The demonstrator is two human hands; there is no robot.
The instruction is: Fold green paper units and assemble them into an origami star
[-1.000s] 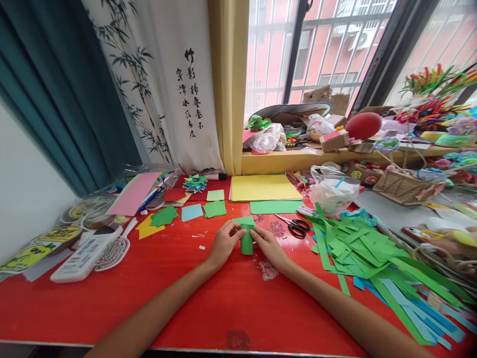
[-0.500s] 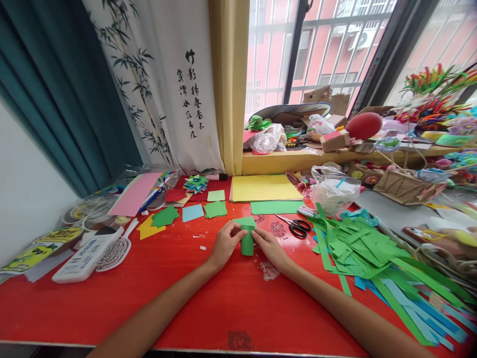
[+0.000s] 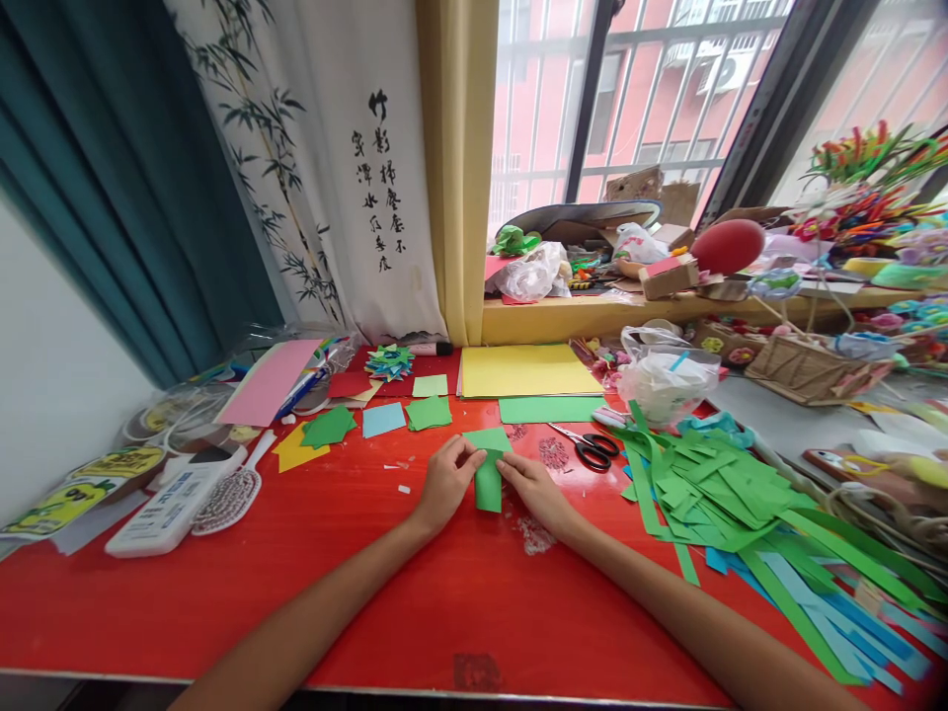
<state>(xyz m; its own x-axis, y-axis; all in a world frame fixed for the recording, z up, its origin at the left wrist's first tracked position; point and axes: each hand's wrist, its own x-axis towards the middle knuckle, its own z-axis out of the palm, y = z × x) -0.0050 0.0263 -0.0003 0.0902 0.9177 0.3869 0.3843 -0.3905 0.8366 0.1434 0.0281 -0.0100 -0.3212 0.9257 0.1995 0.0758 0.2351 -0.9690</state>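
A small folded green paper [image 3: 488, 474] lies at the middle of the red table [image 3: 385, 592]. My left hand [image 3: 442, 481] pinches its left side with closed fingers. From the other side my right hand [image 3: 534, 487] pinches its upper right edge. Both hands rest low on the tabletop, close together around the paper.
Black-handled scissors [image 3: 589, 447] lie just right of my hands. A heap of green and blue paper strips [image 3: 726, 494] fills the right side. Yellow sheets [image 3: 522, 370], small coloured squares [image 3: 383, 419] and a pink sheet [image 3: 268, 381] lie behind. A white remote [image 3: 170, 504] and a brush [image 3: 226, 494] are at left.
The green paper went from a rolled, rounded shape to a flatter fold. My fingers shifted slightly up along its top edges; both arms stayed in place.
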